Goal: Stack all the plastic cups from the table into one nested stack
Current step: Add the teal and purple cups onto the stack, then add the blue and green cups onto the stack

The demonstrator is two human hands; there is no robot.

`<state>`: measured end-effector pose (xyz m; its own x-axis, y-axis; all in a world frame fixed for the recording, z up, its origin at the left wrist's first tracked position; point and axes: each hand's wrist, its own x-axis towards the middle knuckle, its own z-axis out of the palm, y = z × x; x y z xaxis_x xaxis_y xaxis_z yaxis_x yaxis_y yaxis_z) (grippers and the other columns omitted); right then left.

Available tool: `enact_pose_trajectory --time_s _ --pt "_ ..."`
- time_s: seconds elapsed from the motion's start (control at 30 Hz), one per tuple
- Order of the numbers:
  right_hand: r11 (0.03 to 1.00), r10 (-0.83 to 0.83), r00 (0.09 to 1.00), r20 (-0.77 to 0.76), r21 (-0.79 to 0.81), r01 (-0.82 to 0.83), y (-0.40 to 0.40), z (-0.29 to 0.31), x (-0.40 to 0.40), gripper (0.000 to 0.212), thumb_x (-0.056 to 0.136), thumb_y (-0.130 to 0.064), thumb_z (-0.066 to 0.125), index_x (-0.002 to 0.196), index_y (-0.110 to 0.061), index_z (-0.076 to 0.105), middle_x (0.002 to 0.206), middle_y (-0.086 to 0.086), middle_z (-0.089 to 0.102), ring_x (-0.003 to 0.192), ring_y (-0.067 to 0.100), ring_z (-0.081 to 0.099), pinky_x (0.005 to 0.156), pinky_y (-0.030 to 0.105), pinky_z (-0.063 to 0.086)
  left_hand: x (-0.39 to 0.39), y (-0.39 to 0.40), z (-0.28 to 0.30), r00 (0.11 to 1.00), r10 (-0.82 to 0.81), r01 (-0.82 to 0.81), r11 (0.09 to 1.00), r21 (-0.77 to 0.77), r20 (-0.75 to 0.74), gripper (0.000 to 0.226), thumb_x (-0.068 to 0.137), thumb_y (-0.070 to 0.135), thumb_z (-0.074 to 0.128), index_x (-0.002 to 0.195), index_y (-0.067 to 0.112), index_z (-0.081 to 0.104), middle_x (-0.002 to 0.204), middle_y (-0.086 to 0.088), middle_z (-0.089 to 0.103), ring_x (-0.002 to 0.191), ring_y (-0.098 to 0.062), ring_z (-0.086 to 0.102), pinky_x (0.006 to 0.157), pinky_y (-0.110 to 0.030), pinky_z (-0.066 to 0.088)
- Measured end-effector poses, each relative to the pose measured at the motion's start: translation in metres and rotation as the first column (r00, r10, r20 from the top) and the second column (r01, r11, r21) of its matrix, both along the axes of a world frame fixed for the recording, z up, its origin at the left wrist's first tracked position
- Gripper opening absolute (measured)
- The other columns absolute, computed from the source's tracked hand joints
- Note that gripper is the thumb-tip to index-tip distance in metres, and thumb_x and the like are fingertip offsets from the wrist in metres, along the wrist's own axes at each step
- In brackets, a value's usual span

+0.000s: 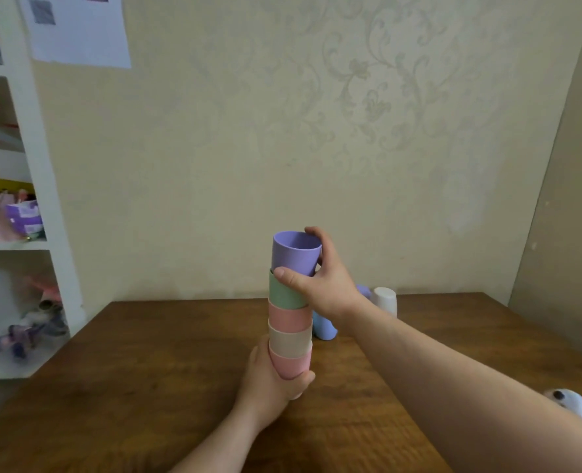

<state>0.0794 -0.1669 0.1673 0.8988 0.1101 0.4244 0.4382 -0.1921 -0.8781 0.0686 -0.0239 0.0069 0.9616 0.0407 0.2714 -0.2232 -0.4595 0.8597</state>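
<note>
A nested stack of cups stands upright above the wooden table: pink at the bottom, then cream, pink and green. My left hand grips the bottom pink cup. A purple cup sits in the top of the stack, and my right hand is closed around it. Behind my right arm, upside down on the table, are a blue cup, a white cup and a purple cup that is mostly hidden.
A white shelf unit with boxes and small items stands left of the table. The wallpapered wall runs just behind the table's far edge. A white object lies at the lower right by my right arm.
</note>
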Motion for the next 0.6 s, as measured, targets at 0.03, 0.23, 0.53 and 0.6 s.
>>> enact_pose_trajectory --time_s 0.03,0.23,0.53,0.6 --pt "1.000 0.024 1.000 -0.010 0.014 -0.024 0.000 0.000 0.001 0.089 0.082 -0.025 0.091 0.152 -0.041 0.039 0.131 -0.017 0.063 0.107 0.000 0.068 0.089 0.029 0.063 0.001 0.001 0.001 1.000 -0.014 0.014 1.000 0.003 -0.012 0.071 0.062 0.046 0.092 0.123 0.041 0.056 0.117 0.015 0.067 0.100 -0.001 0.068 0.075 -0.017 0.054" --pt "0.997 0.065 0.997 -0.046 0.031 -0.064 0.007 -0.003 0.005 0.077 0.076 -0.029 0.074 0.142 -0.050 0.040 0.135 -0.013 0.060 0.111 0.008 0.063 0.089 0.025 0.056 0.009 0.005 0.005 1.000 -0.017 0.017 1.000 0.021 -0.022 0.070 0.062 0.046 0.092 0.122 0.041 0.056 0.117 0.015 0.069 0.099 0.000 0.069 0.076 -0.019 0.055" --pt "0.990 0.128 0.988 -0.084 0.064 -0.123 0.009 -0.017 0.022 0.102 0.083 -0.027 0.069 0.165 -0.055 0.016 0.147 -0.021 0.058 0.129 -0.001 0.062 0.103 0.029 0.054 0.023 0.011 0.000 1.000 -0.020 0.020 0.999 0.026 -0.012 0.072 0.061 0.046 0.095 0.120 0.041 0.053 0.117 0.013 0.067 0.093 0.003 0.068 0.070 -0.014 0.053" --pt "0.983 0.124 0.983 -0.138 0.150 -0.103 -0.007 -0.019 0.029 0.098 0.081 -0.024 0.051 0.166 -0.056 0.014 0.150 -0.021 0.055 0.136 0.003 0.057 0.105 0.031 0.044 0.029 0.017 -0.003 1.000 -0.003 0.003 1.000 0.013 -0.011 0.074 0.058 0.047 0.097 0.118 0.041 0.055 0.115 0.011 0.068 0.092 0.000 0.071 0.072 -0.022 0.060"
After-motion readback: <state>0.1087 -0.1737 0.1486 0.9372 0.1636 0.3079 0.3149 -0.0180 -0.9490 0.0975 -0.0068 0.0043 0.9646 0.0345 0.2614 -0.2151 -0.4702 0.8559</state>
